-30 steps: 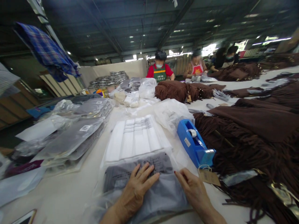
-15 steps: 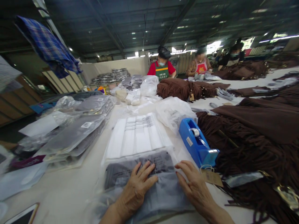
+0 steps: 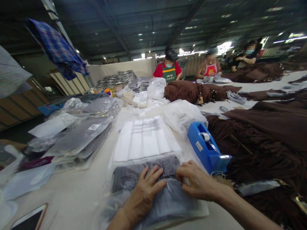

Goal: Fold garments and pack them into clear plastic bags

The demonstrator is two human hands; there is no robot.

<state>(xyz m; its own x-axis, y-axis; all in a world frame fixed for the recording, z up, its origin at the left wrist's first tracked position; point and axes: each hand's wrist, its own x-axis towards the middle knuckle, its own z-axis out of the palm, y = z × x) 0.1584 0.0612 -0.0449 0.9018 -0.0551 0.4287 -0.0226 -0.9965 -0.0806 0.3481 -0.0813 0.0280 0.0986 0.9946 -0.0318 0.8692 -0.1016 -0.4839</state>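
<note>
While the left hand [image 3: 146, 191] is pressing flat, fingers spread, on a grey garment in a clear bag [image 3: 155, 195], the right hand [image 3: 195, 182] is curling its fingers onto the bag's right edge, pinching the plastic. This bag is lying on the bench [image 3: 72, 198] straight before the person, overlapping a stack of white printed bags [image 3: 144, 139]. Just beside the right hand, a blue tape dispenser [image 3: 206, 148] is sitting against brown fringed fabric [image 3: 259, 140]. Packed grey bags [image 3: 81, 137] are piling up at the left.
</note>
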